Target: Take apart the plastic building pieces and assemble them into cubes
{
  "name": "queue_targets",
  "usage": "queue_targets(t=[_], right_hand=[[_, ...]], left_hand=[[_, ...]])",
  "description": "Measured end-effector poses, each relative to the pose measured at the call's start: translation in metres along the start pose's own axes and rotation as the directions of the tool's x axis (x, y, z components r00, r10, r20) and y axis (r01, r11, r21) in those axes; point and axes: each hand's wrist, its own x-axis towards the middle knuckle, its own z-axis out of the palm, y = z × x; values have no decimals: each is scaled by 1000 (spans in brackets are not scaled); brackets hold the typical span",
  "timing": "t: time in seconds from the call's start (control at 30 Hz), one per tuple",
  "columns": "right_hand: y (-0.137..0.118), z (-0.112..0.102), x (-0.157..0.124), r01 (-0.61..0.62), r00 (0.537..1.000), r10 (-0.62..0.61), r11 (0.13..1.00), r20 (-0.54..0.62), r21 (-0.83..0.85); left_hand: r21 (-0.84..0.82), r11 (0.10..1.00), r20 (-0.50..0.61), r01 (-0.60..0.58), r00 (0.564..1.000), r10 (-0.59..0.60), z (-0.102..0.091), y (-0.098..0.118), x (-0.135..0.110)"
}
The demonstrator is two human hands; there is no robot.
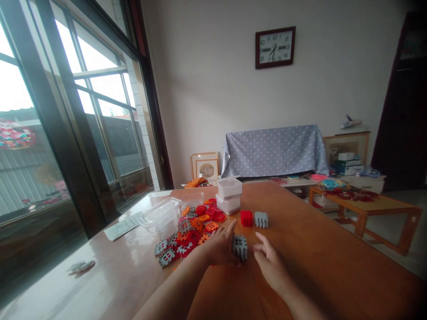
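Observation:
A grey cube of interlocking plastic pieces (240,248) stands on the wooden table between my hands. My left hand (220,246) is at its left side, index finger stretched out and thumb low near the cube's base; it seems to touch the cube. To the right of the cube, my right hand (269,260) is open with fingers apart, a small gap from it. Farther back, a red cube (246,218) and another grey cube (261,219) sit side by side. A pile of loose red, orange and grey lattice pieces (196,226) spreads left of my left hand.
Two stacked white plastic boxes (228,196) stand behind the pile. Clear plastic containers (162,215) and a paper booklet (122,226) lie to the left, with a small crumpled item (80,266) nearer. A low wooden table (367,206) stands beyond at right.

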Motion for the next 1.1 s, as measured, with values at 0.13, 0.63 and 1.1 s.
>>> queue_targets(t=[0.13,0.63,1.1], right_hand=[[-1,-1,-2,10,1000,-10,1000,-7,-15],[-8,-2,-9,9,1000,-9,999,-13,-40],[1,0,-10,16,999,-17,1000,-33,-21]], left_hand=[[43,998,13,50,999,-51,5,-3,7],[-42,999,-34,32,999,-34,10,-9,8],[5,1000,-53,20,998,-19,1,-14,31]])
